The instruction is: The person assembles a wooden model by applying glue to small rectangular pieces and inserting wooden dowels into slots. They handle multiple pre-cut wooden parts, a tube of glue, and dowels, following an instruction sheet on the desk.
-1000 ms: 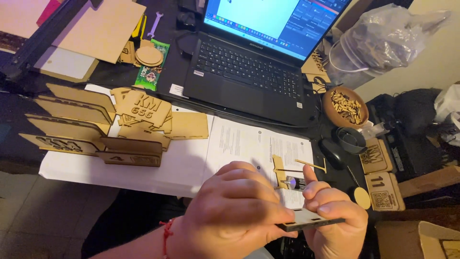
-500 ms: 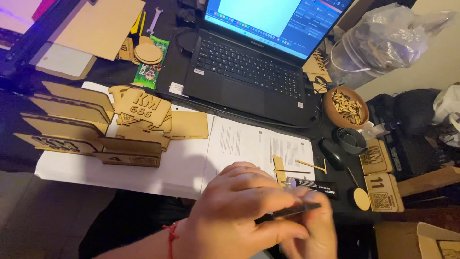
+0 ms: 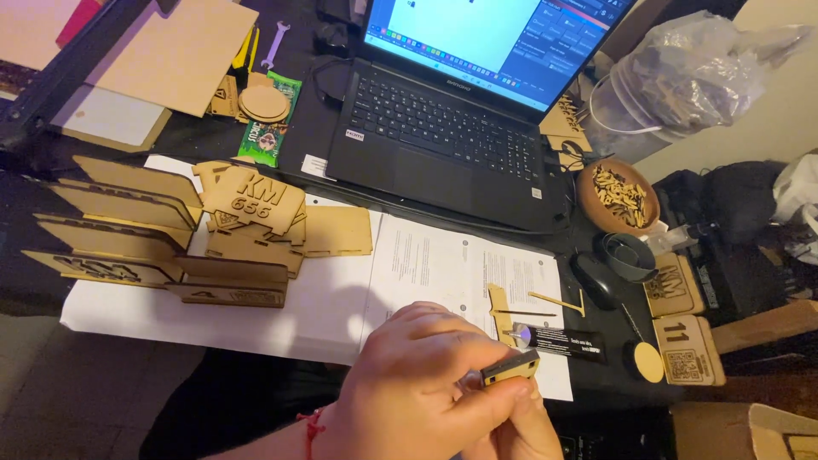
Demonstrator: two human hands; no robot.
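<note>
Over the paper, left hand [image 3: 426,388] pinches wooden piece [image 3: 509,368].

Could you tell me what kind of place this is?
Probably a hobby or small workshop desk for laser-cut wooden parts. An open laptop sits among flat cut wooden pieces, a bowl of small wooden bits stands beside it, and the left hand pinches a small wooden part.

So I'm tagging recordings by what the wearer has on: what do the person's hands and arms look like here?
Both hands are bare, with no gloves or rings visible. The left hand has a thin red string bracelet around the wrist, and the forearm behind it shows no sleeve. The right hand is mostly hidden behind the left, so its wrist and any sleeve cannot be seen.
</note>
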